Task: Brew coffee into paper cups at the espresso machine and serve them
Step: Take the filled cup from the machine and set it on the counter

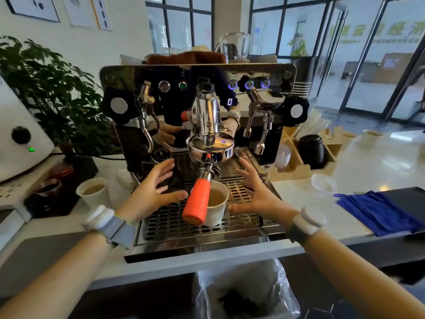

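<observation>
Here, a white paper cup (216, 203) of pale coffee on the espresso machine (197, 111) drip grate (174, 222), under the orange-handled portafilter (198, 201). Either side (touching nothing): left hand (153, 192) and right hand (259, 192), fingers spread wide. Second filled paper cup (93, 192) on the counter (372, 162), left of the machine.

A glowing digit "0" shows on the espresso machine (197, 93) front panel, right of its group head (207, 116); nothing else reads clearly.
</observation>
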The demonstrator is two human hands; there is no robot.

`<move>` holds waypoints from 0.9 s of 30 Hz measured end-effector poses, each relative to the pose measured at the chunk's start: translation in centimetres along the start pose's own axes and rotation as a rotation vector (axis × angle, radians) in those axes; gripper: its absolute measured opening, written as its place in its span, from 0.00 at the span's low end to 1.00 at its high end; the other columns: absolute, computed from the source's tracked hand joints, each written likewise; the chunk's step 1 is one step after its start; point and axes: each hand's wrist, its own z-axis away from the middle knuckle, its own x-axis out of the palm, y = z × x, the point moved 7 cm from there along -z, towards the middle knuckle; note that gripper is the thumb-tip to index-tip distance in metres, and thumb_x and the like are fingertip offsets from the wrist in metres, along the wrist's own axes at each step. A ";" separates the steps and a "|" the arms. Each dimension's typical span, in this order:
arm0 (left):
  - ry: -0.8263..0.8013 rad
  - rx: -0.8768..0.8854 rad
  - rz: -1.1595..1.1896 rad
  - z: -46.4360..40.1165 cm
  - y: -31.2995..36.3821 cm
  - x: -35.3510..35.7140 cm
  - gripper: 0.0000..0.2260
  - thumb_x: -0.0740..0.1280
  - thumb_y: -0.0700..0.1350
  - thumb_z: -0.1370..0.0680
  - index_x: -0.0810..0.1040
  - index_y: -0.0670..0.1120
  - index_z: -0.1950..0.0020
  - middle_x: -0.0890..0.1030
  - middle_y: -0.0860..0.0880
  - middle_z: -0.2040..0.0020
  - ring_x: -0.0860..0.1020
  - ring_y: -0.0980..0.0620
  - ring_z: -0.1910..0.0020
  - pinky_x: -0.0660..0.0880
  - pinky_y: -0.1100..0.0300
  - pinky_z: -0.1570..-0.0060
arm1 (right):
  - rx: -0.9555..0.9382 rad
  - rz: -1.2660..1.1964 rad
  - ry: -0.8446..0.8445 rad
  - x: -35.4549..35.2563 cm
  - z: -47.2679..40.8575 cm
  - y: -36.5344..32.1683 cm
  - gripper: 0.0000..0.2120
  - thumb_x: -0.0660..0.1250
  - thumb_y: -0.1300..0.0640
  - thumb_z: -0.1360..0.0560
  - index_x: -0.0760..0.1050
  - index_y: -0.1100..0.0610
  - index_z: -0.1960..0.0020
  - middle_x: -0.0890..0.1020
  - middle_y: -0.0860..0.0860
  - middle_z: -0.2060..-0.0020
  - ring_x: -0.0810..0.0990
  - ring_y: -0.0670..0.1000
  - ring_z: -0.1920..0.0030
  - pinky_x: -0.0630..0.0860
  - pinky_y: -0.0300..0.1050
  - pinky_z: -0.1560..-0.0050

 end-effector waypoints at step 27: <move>-0.122 -0.073 -0.079 -1.5 -6.7 6.4 0.41 0.79 0.59 0.40 0.69 0.52 0.30 0.77 0.49 0.36 0.75 0.50 0.36 0.70 0.43 0.35 | 0.073 -0.079 -0.042 4.0 -0.7 2.1 0.36 0.79 0.56 0.36 0.67 0.50 0.32 0.79 0.47 0.42 0.77 0.47 0.40 0.75 0.52 0.38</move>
